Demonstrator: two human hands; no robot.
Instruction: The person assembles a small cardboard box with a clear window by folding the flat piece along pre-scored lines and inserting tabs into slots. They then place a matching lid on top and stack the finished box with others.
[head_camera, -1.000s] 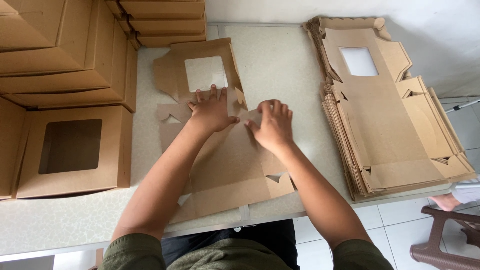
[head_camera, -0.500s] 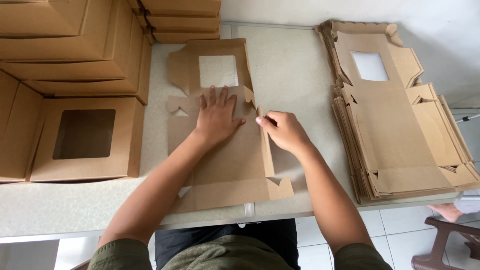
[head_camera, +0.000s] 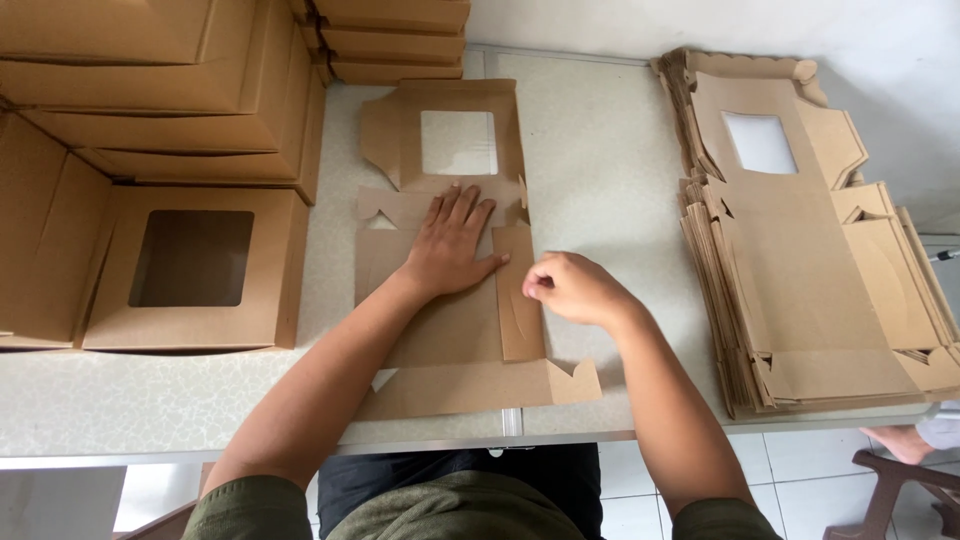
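Seen from above, a person in an olive green shirt (head_camera: 450, 510) leans over a pale speckled table (head_camera: 600, 170) with a metal front edge. Two bare forearms reach forward. Directly before the person lies a flat, unfolded box blank (head_camera: 440, 330) of smooth brown cardboard, its near flap running along the table edge and ending in a notched tab at the right. The left hand (head_camera: 450, 245) rests palm down on the middle of the blank, fingers spread and straight, pressing it flat and gripping nothing. The right hand (head_camera: 570, 290) is loosely curled, fingertips pinched toward the thumb at the edge of a narrow side panel (head_camera: 518, 295) folded inward over the blank; whether it actually grips that edge cannot be told. Farther on, the blank's lid section has a square cut-out window (head_camera: 458, 142). To the right lies a thick stack of identical flat blanks (head_camera: 810, 240), edges slightly fanned. To the left stands an assembled square box with a window (head_camera: 190, 265), and behind it piles of closed cardboard boxes (head_camera: 170, 90).
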